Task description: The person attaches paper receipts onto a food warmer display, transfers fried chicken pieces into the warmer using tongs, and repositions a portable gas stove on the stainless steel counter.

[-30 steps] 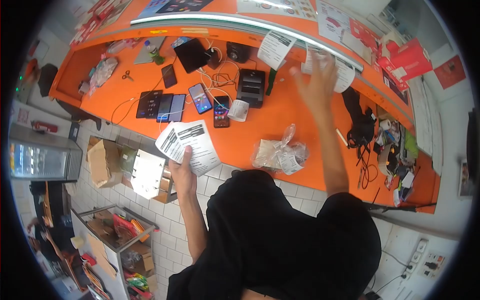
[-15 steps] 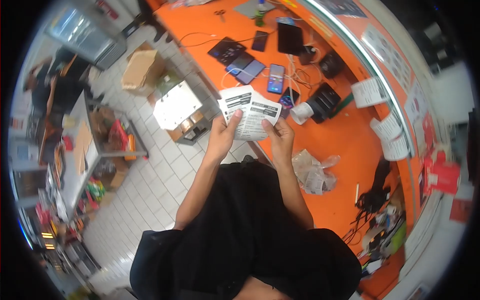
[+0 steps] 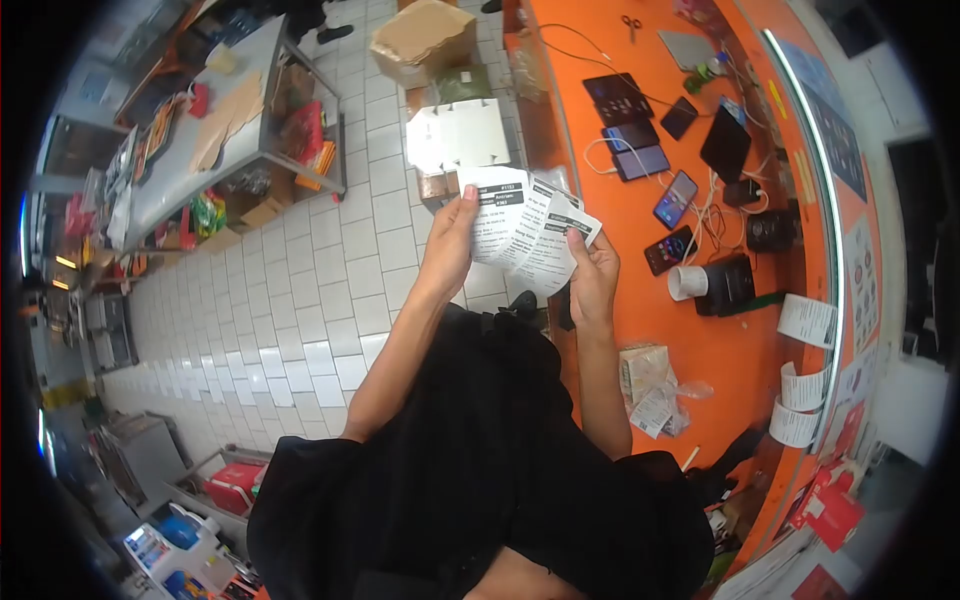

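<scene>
Several printed paper receipts (image 3: 510, 228) are fanned out between my two hands, in front of my dark clothing. My left hand (image 3: 452, 238) pinches their left side, thumb on top. With its thumb pressed on the front slip, my right hand (image 3: 594, 270) grips the right side. Black header bars and lines of small text show on the slips; most of the text is too small to read. The orange counter (image 3: 650, 310) lies to the right of my right hand, with a plastic bag (image 3: 655, 390) holding paper just below that hand.
Phones (image 3: 675, 200), tablets (image 3: 724, 145) and cables lie on the counter, near a black receipt printer (image 3: 728, 285). Receipts (image 3: 808, 320) hang along the counter's right edge. A white-topped box (image 3: 458, 135) and a cardboard box (image 3: 422, 40) stand on the tiled floor. A metal table (image 3: 240, 100) is at left.
My view has turned, so the counter and boxes appear farther right. The receipts are spread wider, with one slip angled out at the right under my right thumb.
</scene>
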`<state>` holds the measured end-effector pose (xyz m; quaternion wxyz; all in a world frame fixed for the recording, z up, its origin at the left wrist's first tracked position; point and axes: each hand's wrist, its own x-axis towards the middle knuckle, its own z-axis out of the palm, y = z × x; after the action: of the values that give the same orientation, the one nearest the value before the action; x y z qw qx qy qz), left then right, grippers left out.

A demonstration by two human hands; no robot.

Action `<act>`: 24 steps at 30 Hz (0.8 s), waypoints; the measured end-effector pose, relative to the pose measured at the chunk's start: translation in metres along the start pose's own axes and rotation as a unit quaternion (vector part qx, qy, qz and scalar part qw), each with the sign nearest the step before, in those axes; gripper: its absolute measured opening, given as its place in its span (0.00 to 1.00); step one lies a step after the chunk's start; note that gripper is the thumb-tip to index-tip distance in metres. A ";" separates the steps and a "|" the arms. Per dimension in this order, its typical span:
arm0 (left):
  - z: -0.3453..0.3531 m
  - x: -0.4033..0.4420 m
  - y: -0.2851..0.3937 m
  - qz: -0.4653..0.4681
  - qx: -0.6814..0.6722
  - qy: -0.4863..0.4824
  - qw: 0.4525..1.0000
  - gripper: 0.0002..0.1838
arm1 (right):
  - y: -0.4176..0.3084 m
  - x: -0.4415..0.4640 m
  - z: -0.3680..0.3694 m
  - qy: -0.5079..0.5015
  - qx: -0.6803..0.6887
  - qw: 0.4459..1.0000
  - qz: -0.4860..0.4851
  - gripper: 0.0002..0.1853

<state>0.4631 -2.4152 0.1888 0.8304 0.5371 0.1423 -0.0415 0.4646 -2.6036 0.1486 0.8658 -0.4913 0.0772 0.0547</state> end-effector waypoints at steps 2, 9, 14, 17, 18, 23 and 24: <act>-0.019 -0.008 0.013 0.010 -0.021 0.019 1.000 0.26 | 0.009 -0.001 0.021 -0.021 -0.007 1.000 0.006 0.14; -0.081 -0.038 0.036 0.078 0.058 0.051 0.994 0.17 | 0.038 -0.010 0.108 -0.087 -0.088 0.992 -0.007 0.14; -0.144 -0.053 0.048 0.124 0.009 0.073 0.990 0.15 | 0.059 -0.013 0.146 -0.062 -0.031 0.997 0.020 0.17; -0.178 -0.064 0.060 0.118 -0.017 0.085 0.989 0.16 | 0.068 -0.021 0.173 -0.085 -0.018 0.996 0.030 0.16; -0.184 -0.069 0.062 0.127 -0.024 0.091 0.987 0.16 | 0.071 -0.023 0.179 -0.097 -0.021 0.994 0.033 0.16; -0.234 -0.095 0.075 0.157 -0.055 0.140 0.976 0.16 | 0.095 -0.038 0.238 -0.159 0.023 0.981 0.106 0.14; -0.244 -0.102 0.076 0.153 -0.050 0.149 0.976 0.17 | 0.105 -0.041 0.248 -0.173 0.020 0.978 0.114 0.14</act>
<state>0.3356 -2.1715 0.1908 0.8222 0.5103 0.1825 0.1740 0.4262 -2.3376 0.1927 0.8640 -0.4446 -0.0177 0.2356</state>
